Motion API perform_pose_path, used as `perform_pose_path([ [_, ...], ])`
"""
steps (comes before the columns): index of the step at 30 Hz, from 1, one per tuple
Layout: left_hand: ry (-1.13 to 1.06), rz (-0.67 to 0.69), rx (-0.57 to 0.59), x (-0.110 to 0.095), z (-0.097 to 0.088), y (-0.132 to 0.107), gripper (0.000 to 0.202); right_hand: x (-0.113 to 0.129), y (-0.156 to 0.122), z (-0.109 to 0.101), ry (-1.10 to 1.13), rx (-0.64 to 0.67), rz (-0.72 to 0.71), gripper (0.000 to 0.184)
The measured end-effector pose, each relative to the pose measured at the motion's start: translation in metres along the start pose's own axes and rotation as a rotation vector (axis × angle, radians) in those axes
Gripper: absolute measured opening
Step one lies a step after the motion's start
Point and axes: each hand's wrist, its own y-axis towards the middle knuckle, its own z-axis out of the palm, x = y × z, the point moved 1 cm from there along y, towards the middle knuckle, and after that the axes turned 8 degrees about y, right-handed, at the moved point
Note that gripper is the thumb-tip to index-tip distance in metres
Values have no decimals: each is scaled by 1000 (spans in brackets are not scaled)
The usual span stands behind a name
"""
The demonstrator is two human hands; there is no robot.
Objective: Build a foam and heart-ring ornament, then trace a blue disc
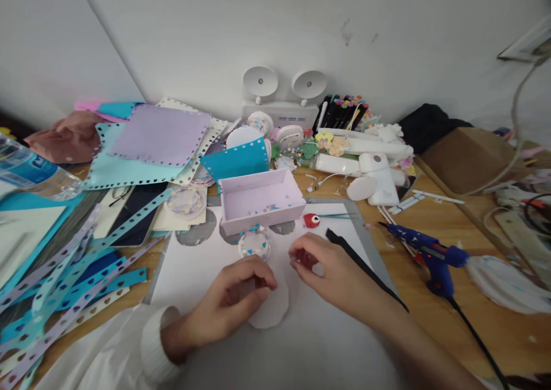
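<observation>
My left hand point(232, 301) is closed, its thumb and index finger almost meeting over a white paper disc point(273, 309) on the work sheet. Whatever may be between those fingertips is too small to name. Across from it, my right hand point(321, 263) makes a pinch, and I cannot make out what it holds. Just beyond the left fingers lies a round white decorated piece point(255, 244) edged with teal and pale bits. Behind that stands a lilac open box point(262, 200) with small blue bits inside. A red ornament with an eye point(311, 220) sits beside tweezers point(338, 215).
A blue glue gun point(430, 255) lies at right, its cord running forward. Punched paper strips point(73, 275) and a water bottle point(37, 169) crowd the left. Coloured sheets point(159, 131), markers point(340, 113) and a twin-head lamp point(279, 111) line the wall. A black strip point(365, 266) lies by my right forearm.
</observation>
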Motion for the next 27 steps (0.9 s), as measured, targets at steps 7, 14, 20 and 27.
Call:
perform_pose_path([
  [7,-226,-92,-57,2,1,2,16,21,4,15,559,-67,-290,17],
  [14,-309,-175,-55,4,3,4,19,13,2,33,528,-203,-423,19],
  [20,-371,-234,-72,5,3,4,16,13,3,33,411,-265,-520,17],
  [27,-442,-191,-108,4,4,7,10,13,1,31,358,-264,-528,17],
])
